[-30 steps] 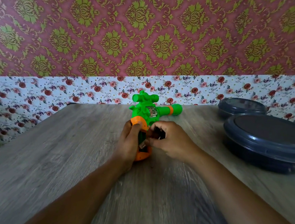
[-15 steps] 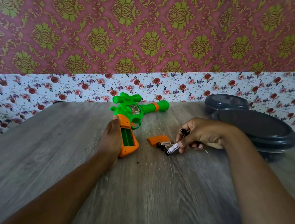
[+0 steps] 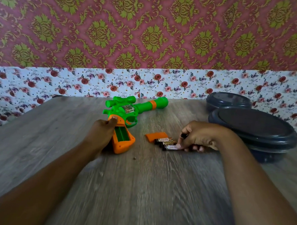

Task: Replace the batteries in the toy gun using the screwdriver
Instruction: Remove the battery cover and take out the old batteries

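Observation:
The green and orange toy gun (image 3: 135, 109) lies on its side on the wooden table, barrel pointing right. My left hand (image 3: 100, 133) grips its orange handle, thumb on top. The battery compartment (image 3: 121, 133) in the handle is open and shows an empty green inside. Its orange cover (image 3: 153, 135) lies on the table to the right. Three batteries (image 3: 165, 143) lie side by side next to the cover. My right hand (image 3: 200, 136) rests there, fingers curled round the screwdriver, whose black end (image 3: 184, 135) sticks out, and its fingertips touch the nearest battery (image 3: 171, 147).
Two dark round lidded containers stand at the right, a large one (image 3: 254, 128) just behind my right wrist and a smaller one (image 3: 228, 101) beyond it. A flowered wall borders the table's far edge. A small crumb (image 3: 134, 158) lies in front of the gun.
My right hand left the gun's handle, moved right with a battery and lowered it to the table beside the others. The left hand stayed on the handle.

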